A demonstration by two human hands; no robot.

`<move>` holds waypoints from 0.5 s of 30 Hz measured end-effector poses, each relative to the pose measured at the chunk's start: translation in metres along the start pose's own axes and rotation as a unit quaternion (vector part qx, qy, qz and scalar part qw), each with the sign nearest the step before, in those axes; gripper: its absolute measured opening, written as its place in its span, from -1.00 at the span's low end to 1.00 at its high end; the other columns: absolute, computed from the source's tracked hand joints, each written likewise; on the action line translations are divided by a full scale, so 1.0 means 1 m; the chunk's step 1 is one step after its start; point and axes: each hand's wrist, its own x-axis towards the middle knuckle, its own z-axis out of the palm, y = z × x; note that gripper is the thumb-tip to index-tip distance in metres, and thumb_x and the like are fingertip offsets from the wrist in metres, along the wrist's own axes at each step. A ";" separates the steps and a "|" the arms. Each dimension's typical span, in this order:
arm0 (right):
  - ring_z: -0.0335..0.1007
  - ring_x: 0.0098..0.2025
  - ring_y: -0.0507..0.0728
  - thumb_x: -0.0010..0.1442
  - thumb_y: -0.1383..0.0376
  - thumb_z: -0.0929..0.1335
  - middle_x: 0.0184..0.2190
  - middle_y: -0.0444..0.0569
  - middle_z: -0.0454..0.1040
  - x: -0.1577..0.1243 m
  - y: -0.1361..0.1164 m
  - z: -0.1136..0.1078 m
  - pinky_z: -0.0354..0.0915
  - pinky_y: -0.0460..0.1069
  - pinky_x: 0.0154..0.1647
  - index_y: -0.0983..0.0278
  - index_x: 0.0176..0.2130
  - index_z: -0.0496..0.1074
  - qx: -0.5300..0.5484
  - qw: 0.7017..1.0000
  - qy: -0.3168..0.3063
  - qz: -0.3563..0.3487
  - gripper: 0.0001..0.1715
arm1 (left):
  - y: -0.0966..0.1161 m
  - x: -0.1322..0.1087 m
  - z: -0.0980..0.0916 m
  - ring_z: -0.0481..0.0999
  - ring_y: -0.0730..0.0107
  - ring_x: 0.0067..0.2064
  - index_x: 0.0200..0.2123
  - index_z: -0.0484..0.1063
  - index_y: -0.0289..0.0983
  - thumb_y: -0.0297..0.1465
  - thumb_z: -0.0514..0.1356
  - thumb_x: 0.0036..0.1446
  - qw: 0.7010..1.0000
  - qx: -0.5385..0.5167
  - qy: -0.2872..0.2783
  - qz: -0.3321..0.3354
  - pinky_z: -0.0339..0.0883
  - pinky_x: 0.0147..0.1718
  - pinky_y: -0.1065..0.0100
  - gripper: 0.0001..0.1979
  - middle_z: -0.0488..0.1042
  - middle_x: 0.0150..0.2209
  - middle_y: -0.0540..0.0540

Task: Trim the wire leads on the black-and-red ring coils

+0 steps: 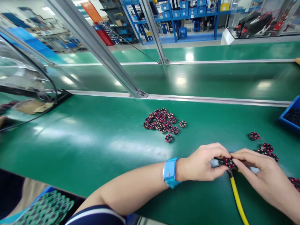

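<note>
Between the fingertips of both hands is a small ring-shaped motor stator (228, 162), black with pink-red marks. My left hand (209, 162), with a blue wrist strap (170, 172) behind it, pinches the ring from the left. From the right, the thumb and fingers of my right hand (260, 167) close on the same ring. Just under the fingertips is a tool with a long yellow handle (237, 197); its head is mostly hidden, and I cannot tell whether a hand touches it. Several similar stators (267, 147) lie beyond my right hand.
A heap of stators (161, 120) lies mid-table on the green top (93, 150). A blue bin (290, 114) with dark contents stands at the right edge. Metal frame posts (112, 59) rise behind. At lower left, a tray holds green ring-shaped parts (47, 207).
</note>
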 end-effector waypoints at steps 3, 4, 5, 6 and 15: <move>0.48 -0.33 0.12 0.25 0.33 0.29 -0.35 -0.02 0.52 0.003 -0.001 -0.001 0.39 -0.05 -0.35 0.21 -0.24 0.54 0.018 0.999 -0.004 0.031 -0.79 | 0.003 0.002 -0.001 0.54 0.30 -0.19 -0.17 0.42 -0.35 -0.50 0.17 0.08 1.000 0.006 -0.001 0.000 0.45 -0.15 0.31 -0.79 0.52 -0.22 -0.23; 0.47 -0.33 0.12 0.24 0.34 0.29 -0.35 -0.02 0.52 0.003 -0.002 -0.001 0.39 -0.04 -0.35 0.21 -0.25 0.54 0.024 0.999 -0.003 0.037 -0.78 | 0.004 0.002 -0.002 0.54 0.31 -0.19 -0.16 0.42 -0.34 -0.51 0.17 0.08 1.000 0.009 0.000 -0.002 0.45 -0.14 0.31 -0.79 0.52 -0.22 -0.23; 0.47 -0.33 0.12 0.24 0.34 0.28 -0.36 -0.02 0.53 0.004 -0.003 -0.001 0.38 -0.03 -0.34 0.21 -0.25 0.55 0.027 0.999 -0.002 0.040 -0.78 | 0.004 0.003 -0.003 0.53 0.31 -0.19 -0.16 0.41 -0.33 -0.52 0.17 0.08 1.000 0.011 0.002 -0.003 0.44 -0.14 0.31 -0.79 0.52 -0.23 -0.22; 0.47 -0.33 0.13 0.24 0.34 0.28 -0.36 -0.01 0.53 0.005 -0.005 -0.001 0.38 -0.03 -0.34 0.21 -0.25 0.55 0.028 0.999 -0.002 0.041 -0.77 | 0.005 0.003 -0.003 0.53 0.31 -0.19 -0.16 0.41 -0.32 -0.52 0.17 0.08 1.000 0.012 0.004 -0.003 0.44 -0.15 0.31 -0.78 0.53 -0.23 -0.21; 0.45 -0.34 0.10 0.23 0.40 0.26 -0.36 -0.03 0.53 0.006 -0.008 0.000 0.35 -0.02 -0.34 0.23 -0.31 0.53 0.013 1.000 -0.005 0.027 -0.75 | 0.002 0.003 -0.005 0.54 0.31 -0.18 -0.18 0.40 -0.33 -0.53 0.18 0.08 1.000 0.029 0.005 0.004 0.45 -0.17 0.32 -0.80 0.54 -0.21 -0.22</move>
